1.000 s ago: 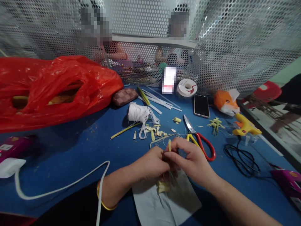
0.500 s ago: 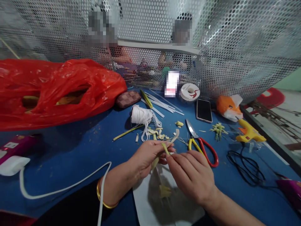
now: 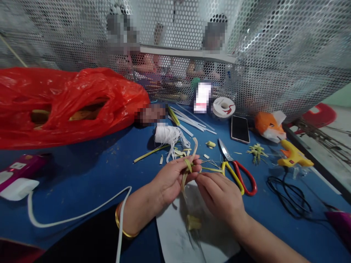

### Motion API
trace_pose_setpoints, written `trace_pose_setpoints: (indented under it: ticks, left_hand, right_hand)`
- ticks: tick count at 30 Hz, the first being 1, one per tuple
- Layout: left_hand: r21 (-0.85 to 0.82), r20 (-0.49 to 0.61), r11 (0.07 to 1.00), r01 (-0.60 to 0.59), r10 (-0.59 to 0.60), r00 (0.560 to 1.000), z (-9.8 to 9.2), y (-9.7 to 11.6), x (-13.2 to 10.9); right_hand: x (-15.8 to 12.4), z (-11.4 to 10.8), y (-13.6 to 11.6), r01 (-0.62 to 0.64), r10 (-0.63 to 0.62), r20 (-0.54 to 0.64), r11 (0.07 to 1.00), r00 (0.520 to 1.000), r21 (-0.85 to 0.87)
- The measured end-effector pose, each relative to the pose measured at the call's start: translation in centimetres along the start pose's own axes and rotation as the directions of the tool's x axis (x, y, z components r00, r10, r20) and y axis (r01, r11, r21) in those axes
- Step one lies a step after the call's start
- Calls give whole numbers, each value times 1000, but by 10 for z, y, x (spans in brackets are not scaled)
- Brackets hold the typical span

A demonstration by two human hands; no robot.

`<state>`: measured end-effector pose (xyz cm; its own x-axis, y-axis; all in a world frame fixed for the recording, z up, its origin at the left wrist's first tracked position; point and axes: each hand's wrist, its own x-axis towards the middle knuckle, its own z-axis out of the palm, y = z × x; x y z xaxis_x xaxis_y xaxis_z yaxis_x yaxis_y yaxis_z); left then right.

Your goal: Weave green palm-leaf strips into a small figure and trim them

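Note:
My left hand [image 3: 168, 179] is closed on a pale green leaf strip [image 3: 188, 166], which is folded over its fingers; one end curls up above the fingertips and another hangs below. Close beside it, my right hand [image 3: 223, 197] pinches a thin green end [image 3: 212, 169] of the plant material. Under both hands lies a white sheet [image 3: 171, 233] with a short yellow-green leaf piece [image 3: 193, 222] on it. Scissors [image 3: 233, 164] with one red and one yellow handle rest just beyond my right hand. Leaf scraps [image 3: 181, 152] are scattered past my left fingertips.
A spool of white string [image 3: 166, 135] lies beyond the scraps. A red plastic bag [image 3: 68, 87] fills the far left. Further right are a phone [image 3: 240, 129], a ribbon roll [image 3: 224, 106] and a yellow glue gun [image 3: 294, 155]. A white cable [image 3: 82, 218] crosses over my left wrist.
My right hand has drawn slightly down, away from my left fingers, pulling the thin green end to the right. The curled pale end now points more upright.

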<state>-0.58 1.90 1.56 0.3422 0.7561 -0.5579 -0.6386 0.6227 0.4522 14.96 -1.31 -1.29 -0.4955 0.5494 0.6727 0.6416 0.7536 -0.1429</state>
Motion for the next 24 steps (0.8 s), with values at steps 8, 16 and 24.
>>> trace_pose_setpoints:
  ticks: [8, 16, 24]
  left_hand:
    - [39, -31, 997, -68, 69, 997, 3, -4, -1]
    - [167, 64, 981, -97, 87, 994, -4, -22, 1]
    - [321, 128, 937, -139, 102, 987, -7, -18, -3]
  right_hand:
    - [4, 1, -4, 116, -115, 23, 992, 993, -46]
    - [5, 2, -7, 150, -151, 30, 988, 988, 39]
    - [12, -13, 7, -497, 550, 41, 717, 834, 489]
